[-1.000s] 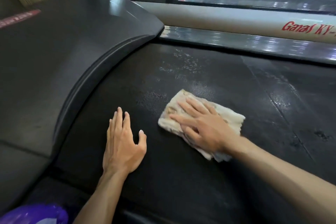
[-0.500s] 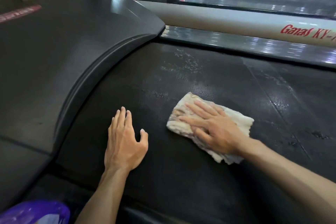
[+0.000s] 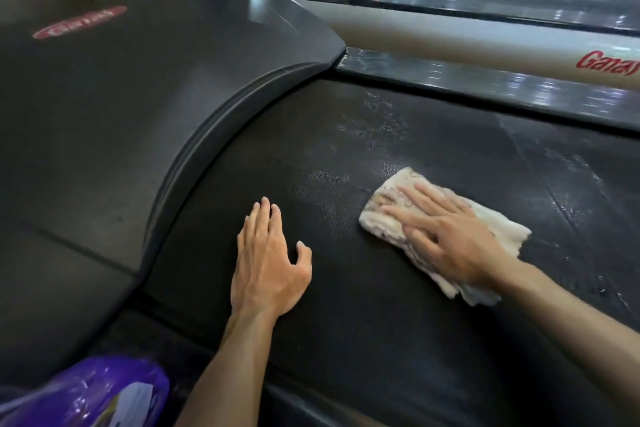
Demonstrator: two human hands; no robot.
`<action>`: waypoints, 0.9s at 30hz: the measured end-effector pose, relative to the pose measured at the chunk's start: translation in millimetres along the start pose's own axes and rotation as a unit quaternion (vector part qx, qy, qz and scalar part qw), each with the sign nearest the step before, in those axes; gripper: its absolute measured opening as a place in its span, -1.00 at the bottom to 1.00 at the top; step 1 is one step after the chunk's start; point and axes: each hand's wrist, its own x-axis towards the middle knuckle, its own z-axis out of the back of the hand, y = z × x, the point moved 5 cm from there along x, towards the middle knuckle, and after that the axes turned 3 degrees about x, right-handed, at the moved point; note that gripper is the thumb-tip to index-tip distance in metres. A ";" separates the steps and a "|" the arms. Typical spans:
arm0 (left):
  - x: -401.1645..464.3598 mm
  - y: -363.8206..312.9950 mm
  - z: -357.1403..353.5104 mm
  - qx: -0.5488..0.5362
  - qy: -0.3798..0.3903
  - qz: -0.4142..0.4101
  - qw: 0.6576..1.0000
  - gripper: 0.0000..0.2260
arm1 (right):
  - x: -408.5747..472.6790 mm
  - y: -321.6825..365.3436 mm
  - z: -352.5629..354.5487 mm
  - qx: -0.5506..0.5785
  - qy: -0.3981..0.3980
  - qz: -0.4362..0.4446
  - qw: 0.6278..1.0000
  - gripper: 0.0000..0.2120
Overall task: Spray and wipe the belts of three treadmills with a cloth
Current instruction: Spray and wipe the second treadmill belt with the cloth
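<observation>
At about eight o'clock in the view a purple plastic bag (image 3: 93, 392) sits in the bottom corner, and the grey motor cover (image 3: 121, 107) of the treadmill fills everything from nine to eleven. Just right of its curved edge, the left hand (image 3: 268, 263) lies flat on the black belt (image 3: 363, 340), fingers straight and together, holding nothing — it looks like a brace. Further right, near three o'clock, the right hand (image 3: 450, 236) presses the cream cloth (image 3: 384, 215) onto the belt with fingers spread and straight, not curled round it. At about one o'clock from the cloth, spray droplets (image 3: 377, 118) speckle the belt below the silver side rail (image 3: 485, 83).

The cloth looks soft, limp and damp — light enough to bunch or slide under the palm, so flat pressure over its middle should steer it best. The textured belt probably drags on it.
</observation>
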 end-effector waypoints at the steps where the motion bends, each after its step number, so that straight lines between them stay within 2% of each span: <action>1: 0.0 -0.5 -0.6 0.001 0.001 -0.001 1.000 -0.31 | 14.0 -3.9 3.0 -0.002 0.008 -0.031 0.999 -0.51; 3: 1.1 -0.9 -1.6 0.002 0.003 -0.002 1.000 -0.31 | 44.4 6.5 4.3 -0.007 0.014 -0.060 0.998 -0.38; 5: 1.3 -0.2 -1.3 0.001 0.004 0.002 1.000 -0.31 | 57.4 30.5 0.6 -0.010 0.021 -0.042 0.999 -0.33; 8: 2.0 1.0 -1.0 0.001 0.001 0.001 1.000 -0.31 | 27.6 48.2 -9.5 -0.022 0.017 0.053 0.998 -0.43; 10: 2.1 1.6 -2.4 0.000 0.001 -0.002 1.000 -0.31 | 0.7 34.5 -9.7 -0.021 0.003 0.083 0.996 -0.52; 13: 1.7 0.1 -2.2 0.007 0.000 -0.002 1.000 -0.31 | 9.7 2.7 -0.6 -0.009 0.012 0.010 1.000 -0.54; 16: 2.9 -0.2 -1.2 0.012 0.004 -0.001 1.000 -0.32 | 53.6 9.1 4.1 -0.008 0.013 -0.047 0.999 -0.42; 18: 1.6 -1.0 -1.0 0.012 0.002 -0.001 1.000 -0.32 | 66.8 31.1 1.3 -0.008 0.014 -0.033 0.999 -0.38; 20: -0.3 -1.2 -0.6 0.009 -0.002 -0.003 1.000 -0.33 | 49.8 47.5 -6.1 -0.011 0.021 0.021 0.999 -0.38; 23: 2.1 1.4 -3.6 0.015 -0.009 -0.008 1.000 -0.34 | 9.7 35.8 -9.4 -0.014 0.024 0.084 0.996 -0.47; 27: 0.3 -2.3 3.8 0.025 -0.013 -0.004 1.000 -0.33 | 39.3 4.2 5.7 0.000 0.016 -0.006 1.000 -0.52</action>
